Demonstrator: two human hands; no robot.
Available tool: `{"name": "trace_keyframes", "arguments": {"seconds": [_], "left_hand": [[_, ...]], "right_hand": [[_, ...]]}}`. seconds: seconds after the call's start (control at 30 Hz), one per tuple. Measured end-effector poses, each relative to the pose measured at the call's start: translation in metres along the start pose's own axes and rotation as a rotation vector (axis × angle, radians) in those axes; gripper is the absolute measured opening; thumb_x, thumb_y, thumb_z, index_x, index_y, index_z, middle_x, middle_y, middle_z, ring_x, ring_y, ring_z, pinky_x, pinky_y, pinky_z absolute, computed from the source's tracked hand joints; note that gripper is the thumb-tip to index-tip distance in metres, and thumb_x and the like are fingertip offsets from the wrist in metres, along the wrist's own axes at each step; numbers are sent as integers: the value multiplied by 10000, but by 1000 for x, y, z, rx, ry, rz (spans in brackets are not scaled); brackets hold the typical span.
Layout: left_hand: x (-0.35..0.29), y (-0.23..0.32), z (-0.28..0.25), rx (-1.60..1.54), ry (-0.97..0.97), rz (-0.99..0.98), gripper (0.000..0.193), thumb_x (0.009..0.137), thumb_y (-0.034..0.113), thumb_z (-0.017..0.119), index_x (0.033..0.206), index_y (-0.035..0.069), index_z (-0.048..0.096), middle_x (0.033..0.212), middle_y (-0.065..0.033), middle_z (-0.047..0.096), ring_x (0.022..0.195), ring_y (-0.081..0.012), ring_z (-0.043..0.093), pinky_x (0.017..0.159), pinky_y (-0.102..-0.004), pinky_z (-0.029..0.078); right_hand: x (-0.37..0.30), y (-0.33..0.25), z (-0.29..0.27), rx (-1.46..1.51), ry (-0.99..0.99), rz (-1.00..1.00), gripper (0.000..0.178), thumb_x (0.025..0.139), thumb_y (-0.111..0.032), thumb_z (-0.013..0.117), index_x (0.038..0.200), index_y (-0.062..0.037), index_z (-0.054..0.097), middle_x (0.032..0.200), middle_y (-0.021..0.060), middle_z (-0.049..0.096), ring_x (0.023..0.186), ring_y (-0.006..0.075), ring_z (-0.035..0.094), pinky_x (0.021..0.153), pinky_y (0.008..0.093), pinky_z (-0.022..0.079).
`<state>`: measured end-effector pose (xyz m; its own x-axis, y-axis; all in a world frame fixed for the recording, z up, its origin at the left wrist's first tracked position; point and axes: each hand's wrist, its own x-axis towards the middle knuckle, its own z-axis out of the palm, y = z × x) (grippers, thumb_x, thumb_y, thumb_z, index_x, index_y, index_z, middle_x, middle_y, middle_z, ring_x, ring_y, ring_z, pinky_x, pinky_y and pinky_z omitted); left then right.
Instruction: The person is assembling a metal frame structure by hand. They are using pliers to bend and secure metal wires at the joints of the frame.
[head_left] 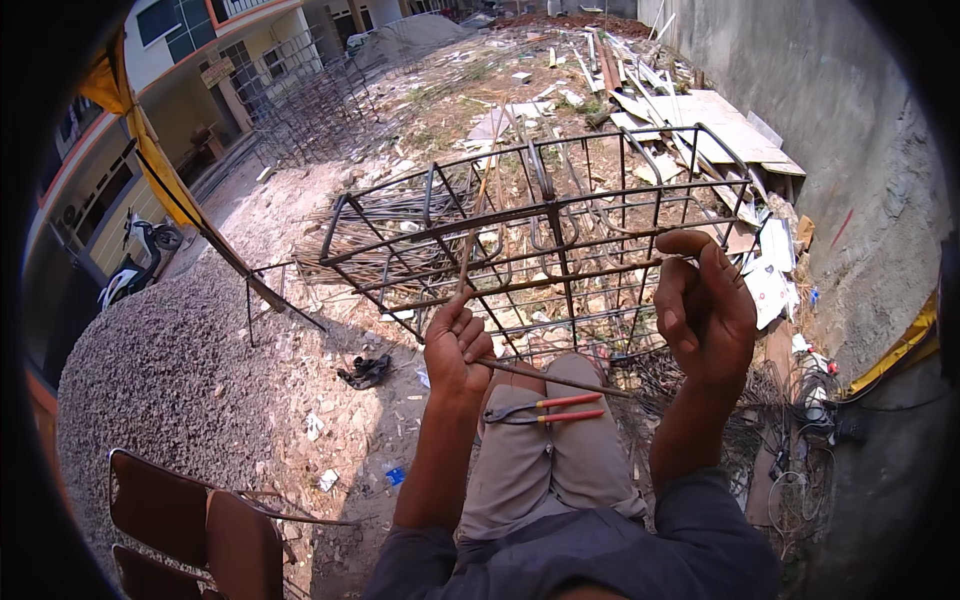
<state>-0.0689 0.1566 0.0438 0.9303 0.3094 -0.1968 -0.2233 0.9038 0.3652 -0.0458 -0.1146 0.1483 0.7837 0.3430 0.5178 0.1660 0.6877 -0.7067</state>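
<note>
A rectangular cage of steel rebar [552,208] stretches across in front of my knees, its long bars joined by bent stirrups. My left hand [458,345] is closed around a thin steel rod [560,381], which sticks out to the right above my thighs. My right hand [706,312] is raised by the cage's right part, fingers curled in; whatever they may pinch is too small to make out. Across my lap lie pincers with red handles [570,402], their metal jaws pointing left.
Bundled rods [385,240] lie beyond the cage. A gravel heap [170,370] rises on the left, with brown chairs [240,540] nearer. Scrap boards [740,130] lie along the concrete wall [850,150]. A yellow tarp [165,180] hangs at left near a parked motorbike [145,255].
</note>
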Motion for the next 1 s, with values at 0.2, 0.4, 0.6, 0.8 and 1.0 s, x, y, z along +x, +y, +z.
{"name": "trace_keyframes", "arguments": {"seconds": [0.2,0.4,0.6,0.8,1.0], "left_hand": [[76,-48,36,-210,-77,-118,131,918,12,636,852,47,528,583,76,305,414,-32,282,307,-192,235],[106,-76,62,-335,-49,-137,339,877,-3,623,709,153,373,578,76,294,410,-44,285,309,-199,243],[131,-113,64,-354,-71,-166,346,880,16,624,714,167,361,586,69,281,419,-49,270,318,-199,226],[145,-107,76,-243,-84,-123,270,873,14,654,768,144,442,601,64,315,443,-64,243,351,-211,240],[147,-104,67,34,-181,81,211,892,84,770,913,109,561,695,37,513,525,-47,482,425,-201,401]], "right_hand": [[5,-126,-26,-1127,411,-208,414,1123,-342,444,1267,-13,650,665,1,586,482,11,350,468,197,278],[24,-83,-43,-1868,280,83,322,1075,-323,532,1156,-41,665,774,157,660,665,317,626,667,419,487],[28,28,-101,-2029,-39,-383,227,1023,-236,593,1142,-61,673,1018,152,708,955,347,671,734,482,528],[62,82,-132,-1751,-283,-173,180,1005,-285,625,1011,-105,645,733,135,680,675,381,673,599,496,519],[72,99,-149,-1813,-309,-457,137,955,-223,691,880,-112,662,735,94,680,609,305,677,506,419,508]]}}
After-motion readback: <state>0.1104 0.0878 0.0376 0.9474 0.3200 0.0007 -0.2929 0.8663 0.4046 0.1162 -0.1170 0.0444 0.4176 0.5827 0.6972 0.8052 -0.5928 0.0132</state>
